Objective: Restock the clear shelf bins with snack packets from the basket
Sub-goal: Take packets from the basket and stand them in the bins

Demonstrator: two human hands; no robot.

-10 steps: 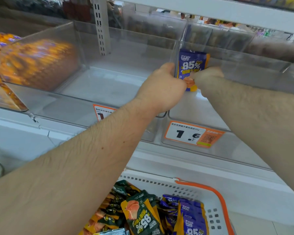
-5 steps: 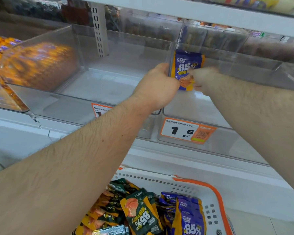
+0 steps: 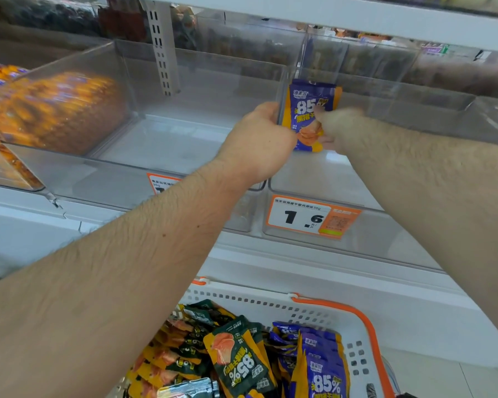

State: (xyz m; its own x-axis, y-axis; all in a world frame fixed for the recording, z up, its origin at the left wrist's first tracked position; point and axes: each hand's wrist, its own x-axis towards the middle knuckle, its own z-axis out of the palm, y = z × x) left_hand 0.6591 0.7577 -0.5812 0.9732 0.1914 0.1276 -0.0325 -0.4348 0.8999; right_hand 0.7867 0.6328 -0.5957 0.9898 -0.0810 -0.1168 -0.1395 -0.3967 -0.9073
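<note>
Little has shifted: both hands still hold the purple snack packet [image 3: 311,114] upright inside the right clear bin [image 3: 385,248]. Left hand [image 3: 259,145] and right hand [image 3: 338,129] pinch its lower edges, above the basket [image 3: 365,326].

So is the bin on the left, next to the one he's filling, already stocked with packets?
No. The middle clear bin shows only its bare floor, while both hands hold the purple packet in the bin with the 1.6 price tag.
</note>
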